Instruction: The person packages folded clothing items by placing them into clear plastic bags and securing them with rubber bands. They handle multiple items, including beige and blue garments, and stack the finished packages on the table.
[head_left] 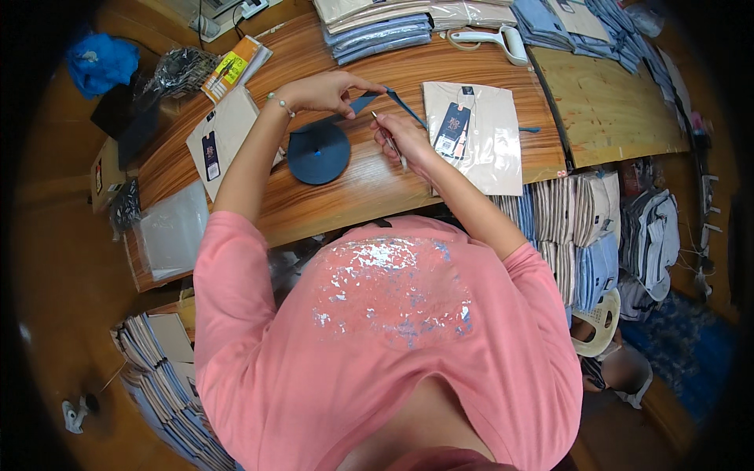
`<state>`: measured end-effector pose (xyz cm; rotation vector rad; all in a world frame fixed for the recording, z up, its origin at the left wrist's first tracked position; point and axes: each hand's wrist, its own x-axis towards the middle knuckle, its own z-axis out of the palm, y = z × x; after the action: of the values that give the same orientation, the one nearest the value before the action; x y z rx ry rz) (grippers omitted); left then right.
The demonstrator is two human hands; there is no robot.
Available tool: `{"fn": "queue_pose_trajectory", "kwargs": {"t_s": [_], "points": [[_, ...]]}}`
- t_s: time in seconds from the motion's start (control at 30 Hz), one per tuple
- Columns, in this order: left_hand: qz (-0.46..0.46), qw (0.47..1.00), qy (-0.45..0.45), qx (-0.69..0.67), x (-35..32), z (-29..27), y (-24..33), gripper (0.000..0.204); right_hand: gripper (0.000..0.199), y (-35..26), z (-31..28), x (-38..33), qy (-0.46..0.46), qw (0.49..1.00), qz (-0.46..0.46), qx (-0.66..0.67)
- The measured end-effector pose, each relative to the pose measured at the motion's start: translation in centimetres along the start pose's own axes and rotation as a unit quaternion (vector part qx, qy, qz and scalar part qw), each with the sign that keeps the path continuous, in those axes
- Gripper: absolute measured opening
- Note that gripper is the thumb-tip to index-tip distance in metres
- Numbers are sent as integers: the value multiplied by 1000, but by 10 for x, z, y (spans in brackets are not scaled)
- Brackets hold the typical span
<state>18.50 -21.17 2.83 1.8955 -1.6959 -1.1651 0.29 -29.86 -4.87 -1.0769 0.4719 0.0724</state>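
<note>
A flat roll of dark blue ribbon [318, 161] lies on the wooden table. From it a strip of ribbon [363, 103] runs to my left hand [326, 93], where the thumb and fingers pinch it. Beyond those fingertips the strip slants down to a packaged garment [495, 118], and a short blue end shows past the package's right side. The beige garment lies in clear plastic with a navy hang tag [453, 129] on top. Just right of the roll, my right hand [404, 141] grips a slim silver tool [404, 162]; its exact kind is hard to make out.
Another tagged beige garment [224, 137] and clear plastic bags [174, 231] lie at the left. Folded shirts [381, 39] and a white-handled roller [510, 45] stand along the back. Stacked garments [593, 228] fill the space below right. A person [620, 369] is low at the right.
</note>
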Motion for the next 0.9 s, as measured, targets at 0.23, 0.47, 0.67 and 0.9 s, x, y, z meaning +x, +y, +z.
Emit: {"fn": "queue_pose_trajectory", "kwargs": {"t_s": [0.23, 0.47, 0.67, 0.9], "points": [[8, 986, -55, -159, -1, 7, -23, 69, 25, 9, 15, 11, -34, 997, -25, 71], [4, 988, -53, -147, -6, 9, -16, 72, 23, 3, 23, 20, -28, 998, -39, 41], [37, 990, -47, -129, -9, 13, -20, 74, 23, 4, 27, 16, -43, 996, -18, 73], [25, 984, -21, -175, -17, 19, -23, 77, 23, 1, 25, 13, -74, 996, 4, 53]]}}
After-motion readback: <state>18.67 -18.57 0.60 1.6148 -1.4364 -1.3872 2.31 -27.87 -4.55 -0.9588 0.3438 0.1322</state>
